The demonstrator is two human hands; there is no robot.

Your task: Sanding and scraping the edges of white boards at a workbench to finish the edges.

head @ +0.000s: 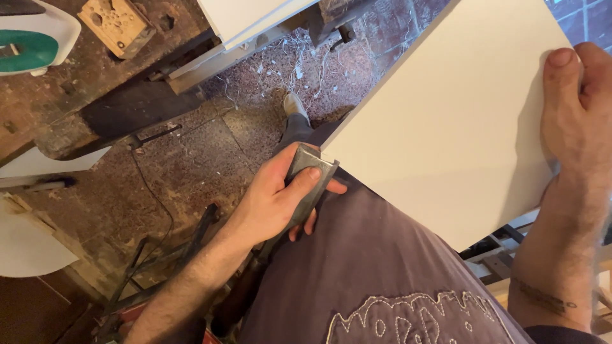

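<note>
I'm standing in a woodworking shop. A worn, scarred wooden workbench [95, 89] sits ahead of me, an offcut block [116, 24] full of drilled holes lies on it, white cut panels [242, 19] lean about, and shavings [299, 64] litter the stone floor [210, 159].

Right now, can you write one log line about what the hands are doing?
left hand: grips grey sanding block at board corner | right hand: holds white board edge | board: tilted over lap

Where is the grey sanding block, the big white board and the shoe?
grey sanding block [310, 180], head view, on its flat grey face.
white board [446, 121], head view, middle of its flat face.
shoe [294, 106], head view, on its toe.
</note>
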